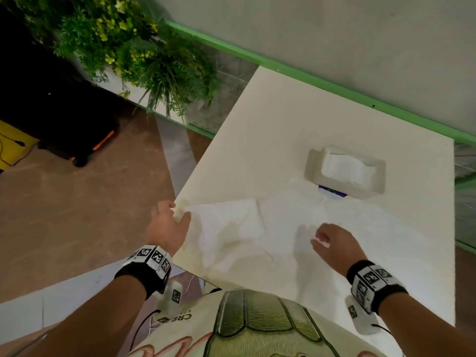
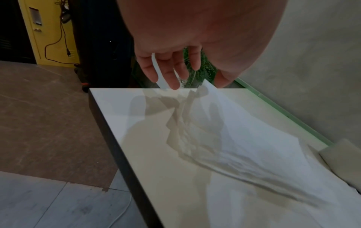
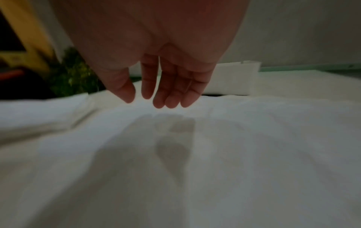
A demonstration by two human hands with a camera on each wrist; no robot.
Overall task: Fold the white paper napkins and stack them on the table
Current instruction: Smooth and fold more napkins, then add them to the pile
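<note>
Step in hand: folding one napkin (image 1: 226, 225) on table (image 1: 283, 119). Left hand (image 1: 167, 225) pinches lifted corner, rest of sheet flat just right of it. Right hand (image 1: 334, 243) hovers beside sheet, fingers relaxed, holding nothing. Next, likely: carry corner across, align edges, press crease.

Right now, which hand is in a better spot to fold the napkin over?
Probably the left hand: it already pinches the napkin by its raised corner at the table edge. The right hand hovers open, holding nothing.

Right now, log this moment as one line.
left hand: lifting white paper napkin corner | right hand: open, above napkin | white tissue box: behind
</note>
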